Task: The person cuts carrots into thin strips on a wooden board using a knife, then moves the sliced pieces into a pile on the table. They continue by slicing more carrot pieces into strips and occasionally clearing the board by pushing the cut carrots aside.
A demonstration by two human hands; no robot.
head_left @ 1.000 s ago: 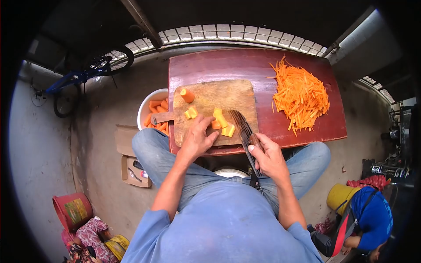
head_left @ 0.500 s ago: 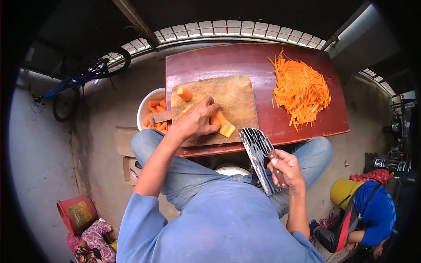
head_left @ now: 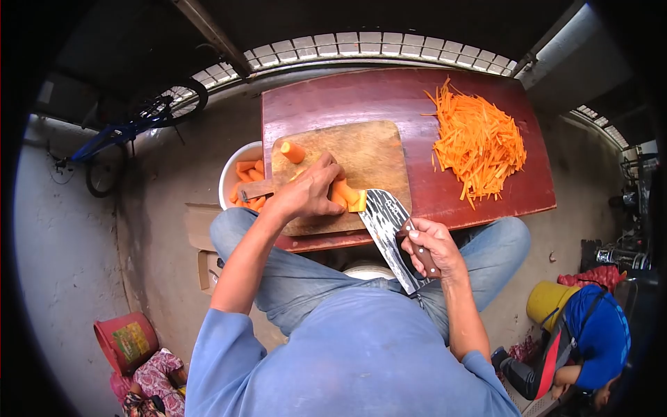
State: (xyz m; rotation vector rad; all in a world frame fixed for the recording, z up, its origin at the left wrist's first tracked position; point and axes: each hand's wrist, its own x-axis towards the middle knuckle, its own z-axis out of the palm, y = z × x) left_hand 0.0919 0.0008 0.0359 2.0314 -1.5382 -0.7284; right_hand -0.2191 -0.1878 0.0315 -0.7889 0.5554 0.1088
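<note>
Cleaver [head_left: 389, 236] gripped by brown handle in right hand [head_left: 432, 249], fingers curled; left hand's [head_left: 309, 191] fingers bent over carrot pieces [head_left: 348, 195].

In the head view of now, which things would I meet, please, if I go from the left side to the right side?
Blue bicycle → white tub → left hand → cleaver → heap of carrot strips → yellow bucket.
</note>
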